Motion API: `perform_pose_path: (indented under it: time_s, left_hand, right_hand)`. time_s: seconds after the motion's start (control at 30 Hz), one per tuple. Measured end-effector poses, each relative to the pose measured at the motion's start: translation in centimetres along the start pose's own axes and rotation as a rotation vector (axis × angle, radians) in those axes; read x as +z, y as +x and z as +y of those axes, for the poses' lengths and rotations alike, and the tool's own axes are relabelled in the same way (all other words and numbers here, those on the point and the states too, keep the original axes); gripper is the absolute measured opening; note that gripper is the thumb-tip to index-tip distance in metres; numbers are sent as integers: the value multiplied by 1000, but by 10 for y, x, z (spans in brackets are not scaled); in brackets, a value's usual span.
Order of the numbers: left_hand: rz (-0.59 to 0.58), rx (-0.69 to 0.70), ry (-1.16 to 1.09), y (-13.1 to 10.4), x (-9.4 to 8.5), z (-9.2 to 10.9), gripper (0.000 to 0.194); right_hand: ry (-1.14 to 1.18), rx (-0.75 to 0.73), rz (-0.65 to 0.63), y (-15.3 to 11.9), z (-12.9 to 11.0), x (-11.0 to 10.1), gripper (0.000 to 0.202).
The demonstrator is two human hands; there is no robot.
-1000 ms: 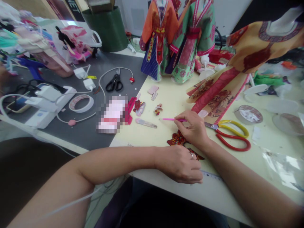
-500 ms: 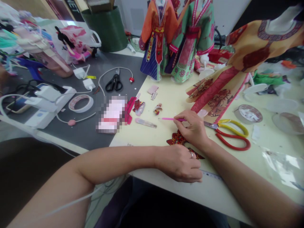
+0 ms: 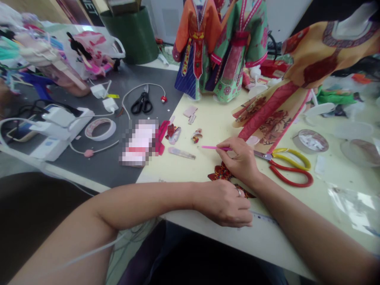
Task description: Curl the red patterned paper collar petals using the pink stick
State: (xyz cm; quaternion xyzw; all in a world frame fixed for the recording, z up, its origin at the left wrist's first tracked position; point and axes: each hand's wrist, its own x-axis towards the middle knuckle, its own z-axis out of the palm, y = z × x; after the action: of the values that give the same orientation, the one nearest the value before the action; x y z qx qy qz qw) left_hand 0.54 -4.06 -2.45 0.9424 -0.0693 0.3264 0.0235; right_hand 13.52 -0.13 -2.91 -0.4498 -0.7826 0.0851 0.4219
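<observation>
My right hand (image 3: 241, 161) is closed round a thin pink stick-like tool (image 3: 209, 147), whose pale tip points left. Beneath and between my hands lies a dark red patterned cloth piece (image 3: 219, 172), partly covered by them. My left hand (image 3: 227, 204), with a ring on one finger, rests with curled fingers over the cloth's near end; what it holds, if anything, is hidden. A ruler (image 3: 263, 217) shows by its fingertips. Scissors with yellow and red handles (image 3: 291, 180) lie just right of my right hand.
Dressed dolls (image 3: 197, 47) stand at the back, and a doll in a yellow dress (image 3: 270, 114) leans at the right. On the left are black scissors (image 3: 142, 103), a tape roll (image 3: 100, 129), a phone (image 3: 139, 142) and a power strip (image 3: 62, 136). Small scraps (image 3: 196, 135) lie mid-table.
</observation>
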Motion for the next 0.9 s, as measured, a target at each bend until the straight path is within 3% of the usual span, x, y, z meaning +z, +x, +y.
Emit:
perform_pose_path:
  time_s: [0.9]
  left_hand:
    - [6,-3,-17,0,0,-1,28]
  right_hand:
    - [-19,30,-16,0,0,1,4]
